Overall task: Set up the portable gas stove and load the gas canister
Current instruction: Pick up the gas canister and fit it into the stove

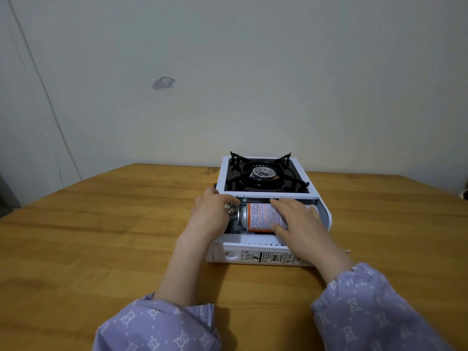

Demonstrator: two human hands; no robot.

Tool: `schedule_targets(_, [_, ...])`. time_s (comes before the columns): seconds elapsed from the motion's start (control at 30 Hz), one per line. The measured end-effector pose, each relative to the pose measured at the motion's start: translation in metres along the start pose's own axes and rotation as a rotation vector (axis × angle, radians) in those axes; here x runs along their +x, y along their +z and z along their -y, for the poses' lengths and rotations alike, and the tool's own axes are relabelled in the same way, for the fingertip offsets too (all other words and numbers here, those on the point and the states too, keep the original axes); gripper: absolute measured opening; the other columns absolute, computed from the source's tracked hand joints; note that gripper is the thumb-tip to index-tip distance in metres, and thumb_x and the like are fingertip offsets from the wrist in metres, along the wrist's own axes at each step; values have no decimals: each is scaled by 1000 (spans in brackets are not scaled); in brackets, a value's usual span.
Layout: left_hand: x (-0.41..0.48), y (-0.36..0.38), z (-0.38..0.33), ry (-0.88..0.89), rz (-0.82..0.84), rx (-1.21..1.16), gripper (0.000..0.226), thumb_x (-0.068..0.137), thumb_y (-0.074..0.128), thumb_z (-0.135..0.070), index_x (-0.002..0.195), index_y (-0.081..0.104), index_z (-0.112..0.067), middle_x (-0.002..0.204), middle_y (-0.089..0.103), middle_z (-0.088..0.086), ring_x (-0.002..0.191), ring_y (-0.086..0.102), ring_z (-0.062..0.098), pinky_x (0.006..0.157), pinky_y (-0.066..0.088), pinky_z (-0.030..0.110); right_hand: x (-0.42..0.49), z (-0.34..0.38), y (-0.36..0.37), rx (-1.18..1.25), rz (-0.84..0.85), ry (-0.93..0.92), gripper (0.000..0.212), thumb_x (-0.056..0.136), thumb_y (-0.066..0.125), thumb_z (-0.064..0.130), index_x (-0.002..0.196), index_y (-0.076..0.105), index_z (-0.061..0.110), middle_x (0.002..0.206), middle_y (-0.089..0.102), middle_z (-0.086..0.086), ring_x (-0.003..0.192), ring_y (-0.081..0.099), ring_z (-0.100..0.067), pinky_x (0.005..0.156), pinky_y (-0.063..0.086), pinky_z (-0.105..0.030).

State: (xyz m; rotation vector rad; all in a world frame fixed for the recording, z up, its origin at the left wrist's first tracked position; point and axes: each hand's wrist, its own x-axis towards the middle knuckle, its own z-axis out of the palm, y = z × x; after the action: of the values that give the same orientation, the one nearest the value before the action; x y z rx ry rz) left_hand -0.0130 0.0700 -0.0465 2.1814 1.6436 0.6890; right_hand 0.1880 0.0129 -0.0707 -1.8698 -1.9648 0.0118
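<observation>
A white portable gas stove (266, 196) stands on the wooden table (101, 224), its black burner and pan supports at the far side. Its canister compartment lid (258, 253) hangs open toward me. The gas canister (259, 217), silver with an orange-and-white label, lies on its side inside the compartment, its nozzle end at the left. My left hand (211, 214) rests at the stove's left end beside the canister's nozzle end, fingers curled on the stove's edge. My right hand (296, 219) lies flat on the canister's right part, fingers spread over it.
The table reaches to a pale wall behind the stove. A thin cable (43, 84) runs down the wall at the left. A small dark object (464, 193) shows at the right frame edge. Purple patterned sleeves cover both forearms.
</observation>
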Motion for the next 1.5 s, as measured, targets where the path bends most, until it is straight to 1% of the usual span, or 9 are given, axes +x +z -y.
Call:
schedule_targets(0.13, [2, 1, 0, 0, -3, 0, 46, 94, 46, -5, 119, 66, -37, 133, 44, 7, 118, 40, 29, 105, 38, 47, -2, 2, -2, -23, -107, 14, 55, 92, 56, 40, 143, 38, 30, 137, 45, 5, 128, 41, -19, 117, 17, -53])
schedule_targets(0.33, [2, 2, 1, -7, -6, 12, 47, 93, 47, -5, 119, 66, -39, 132, 44, 6, 117, 40, 29, 103, 37, 44, -2, 1, 0, 12, -59, 29, 53, 96, 49, 42, 146, 34, 31, 146, 43, 10, 139, 32, -14, 118, 4, -51])
schedule_targets(0.53, [2, 2, -1, -11, -13, 3, 47, 92, 48, -4, 119, 65, -38, 135, 43, 7, 121, 39, 29, 106, 37, 48, -3, 4, -1, -13, -144, 14, 50, 94, 54, 37, 141, 41, 30, 134, 49, 7, 128, 43, -18, 118, 14, -52])
schedule_targets(0.67, [1, 2, -1, -14, -9, 7, 47, 92, 48, -4, 120, 65, -39, 137, 42, 6, 122, 38, 28, 106, 38, 49, -4, 2, 0, -2, -109, 24, 51, 96, 51, 38, 144, 36, 32, 139, 49, 8, 134, 38, -16, 118, 9, -53])
schedule_targets(0.83, [1, 2, -2, -12, -5, 13, 48, 92, 48, -4, 121, 65, -38, 138, 42, 7, 123, 39, 29, 106, 38, 48, -3, 1, 1, 13, -3, 53, 59, 97, 47, 41, 150, 23, 33, 156, 29, 8, 147, 15, -15, 117, 1, -54])
schedule_targets(1.03, [1, 2, -1, -6, -5, 17, 48, 92, 48, -4, 121, 64, -38, 138, 41, 8, 123, 37, 29, 105, 39, 49, -3, 4, -1, -36, -145, 17, 52, 92, 56, 39, 141, 40, 31, 134, 48, 7, 128, 40, -19, 116, 17, -54])
schedule_targets(1.27, [0, 3, -3, -13, -1, 22, 48, 93, 48, -3, 122, 64, -38, 139, 41, 7, 124, 36, 29, 106, 37, 48, -2, 1, 0, -4, -5, 47, 55, 96, 45, 45, 147, 29, 34, 154, 33, 10, 145, 19, -16, 115, 2, -57])
schedule_targets(1.4, [1, 3, -3, -13, -1, 27, 47, 93, 48, -4, 122, 64, -38, 139, 41, 8, 124, 36, 29, 106, 38, 46, -3, 2, -1, -22, -134, 30, 52, 92, 55, 41, 141, 39, 30, 137, 45, 6, 131, 38, -19, 117, 13, -54])
schedule_targets(1.5, [2, 3, -2, -16, -1, 29, 48, 93, 49, -4, 122, 64, -39, 138, 41, 8, 125, 36, 30, 106, 36, 45, -3, 4, -1, -32, -147, 29, 50, 92, 54, 40, 139, 40, 30, 132, 50, 6, 128, 42, -19, 116, 14, -54])
